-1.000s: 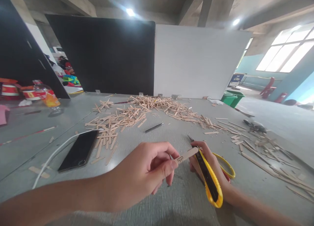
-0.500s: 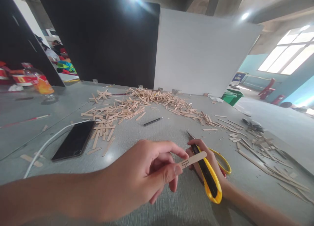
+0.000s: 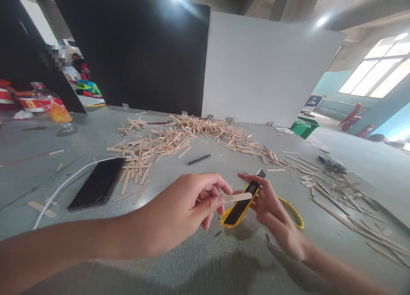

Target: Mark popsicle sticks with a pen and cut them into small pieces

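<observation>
My left hand (image 3: 185, 209) pinches a short wooden ice-cream stick (image 3: 237, 197) between thumb and fingers, holding it level above the grey table (image 3: 205, 261). My right hand (image 3: 272, 211) grips a yellow and black utility knife (image 3: 241, 201), tilted with its tip pointing up and away, just behind the stick. The stick's free end overlaps the knife body in view. Both hands hover close together near the table's front.
Yellow-handled scissors (image 3: 293, 209) lie under my right hand. A large heap of wooden sticks (image 3: 179, 139) spreads across the table's middle and right. A black phone (image 3: 98, 183) with a white cable (image 3: 60, 190) lies left. A black pen (image 3: 200, 159) rests ahead. Black and white boards stand behind.
My right hand has turned the knife, swinging its rear end leftward and lifting the tip. The stick has risen slightly and moved left with my left hand.
</observation>
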`<action>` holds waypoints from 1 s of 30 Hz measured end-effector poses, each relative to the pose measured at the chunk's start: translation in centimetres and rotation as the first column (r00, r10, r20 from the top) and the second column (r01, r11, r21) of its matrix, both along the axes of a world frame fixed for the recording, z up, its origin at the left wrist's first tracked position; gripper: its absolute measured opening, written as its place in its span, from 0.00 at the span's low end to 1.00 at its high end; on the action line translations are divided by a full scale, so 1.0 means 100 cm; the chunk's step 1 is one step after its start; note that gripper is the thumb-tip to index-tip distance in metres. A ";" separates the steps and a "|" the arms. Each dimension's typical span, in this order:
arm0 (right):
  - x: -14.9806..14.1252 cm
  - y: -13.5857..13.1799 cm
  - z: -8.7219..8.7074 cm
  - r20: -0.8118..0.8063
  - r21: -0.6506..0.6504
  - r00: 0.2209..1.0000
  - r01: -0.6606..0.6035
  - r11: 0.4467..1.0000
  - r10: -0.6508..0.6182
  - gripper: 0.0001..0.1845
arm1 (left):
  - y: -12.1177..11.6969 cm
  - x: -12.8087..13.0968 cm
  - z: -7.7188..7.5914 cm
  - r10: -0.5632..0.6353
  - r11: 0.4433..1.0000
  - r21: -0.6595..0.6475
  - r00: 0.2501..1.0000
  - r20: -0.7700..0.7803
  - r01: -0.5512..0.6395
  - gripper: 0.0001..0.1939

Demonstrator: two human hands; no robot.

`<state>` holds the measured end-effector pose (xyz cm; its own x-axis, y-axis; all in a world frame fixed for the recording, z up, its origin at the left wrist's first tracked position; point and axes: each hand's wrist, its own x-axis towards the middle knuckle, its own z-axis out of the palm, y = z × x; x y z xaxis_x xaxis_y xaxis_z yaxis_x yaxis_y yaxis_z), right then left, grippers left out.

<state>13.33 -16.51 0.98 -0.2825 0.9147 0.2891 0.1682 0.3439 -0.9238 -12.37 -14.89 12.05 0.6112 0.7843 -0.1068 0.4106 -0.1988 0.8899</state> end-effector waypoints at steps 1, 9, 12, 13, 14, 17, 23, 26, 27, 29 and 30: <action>0.000 0.000 0.004 -0.025 0.008 0.999 0.036 0.999 -0.036 0.24 | 0.001 0.001 0.001 0.011 1.000 -0.003 1.000 -0.002 -0.011 0.09; 0.022 0.003 0.041 0.549 0.402 0.750 0.150 0.903 -0.368 0.10 | 0.037 -0.002 -0.041 -0.145 0.979 -0.162 0.981 -0.128 0.123 0.14; 0.027 -0.001 0.038 0.762 0.454 0.581 -0.167 0.875 -0.285 0.11 | 0.054 -0.002 -0.065 -0.273 0.938 -0.281 0.931 -0.244 0.201 0.14; 0.026 -0.003 0.033 0.817 0.445 0.507 -0.253 0.859 -0.274 0.11 | 0.058 -0.001 -0.070 -0.303 0.927 -0.304 0.916 -0.261 0.220 0.14; 0.025 -0.005 0.026 0.859 0.439 0.424 -0.320 0.840 -0.287 0.10 | 0.061 0.000 -0.074 -0.325 0.919 -0.319 0.906 -0.272 0.234 0.14; 0.021 -0.008 0.006 0.900 0.436 0.223 -0.434 0.788 -0.375 0.08 | 0.063 0.003 -0.077 -0.368 0.903 -0.339 0.880 -0.298 0.263 0.13; 0.014 -0.012 -0.008 0.937 0.348 0.136 -0.470 0.811 -0.323 0.15 | 0.062 0.005 -0.076 -0.391 0.902 -0.316 0.865 -0.315 0.293 0.13; 0.012 -0.016 -0.007 0.941 0.336 0.119 -0.469 0.817 -0.318 0.17 | 0.061 0.006 -0.077 -0.400 0.902 -0.303 0.862 -0.312 0.309 0.14; 0.011 -0.017 -0.007 0.940 0.337 0.112 -0.470 0.816 -0.324 0.17 | 0.061 0.006 -0.078 -0.401 0.902 -0.300 0.861 -0.313 0.311 0.14; 0.010 -0.019 -0.007 0.937 0.342 0.110 -0.475 0.811 -0.331 0.18 | 0.061 0.006 -0.080 -0.401 0.903 -0.296 0.860 -0.317 0.312 0.14; 0.010 -0.020 -0.007 0.936 0.346 0.118 -0.476 0.809 -0.331 0.19 | 0.061 0.006 -0.081 -0.402 0.903 -0.296 0.858 -0.320 0.312 0.14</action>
<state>14.38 -18.49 0.27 -0.7209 0.6923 0.0338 0.6611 0.6722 0.3333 -11.78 -8.82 3.98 0.7257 0.4461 -0.5238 0.6531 -0.2071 0.7284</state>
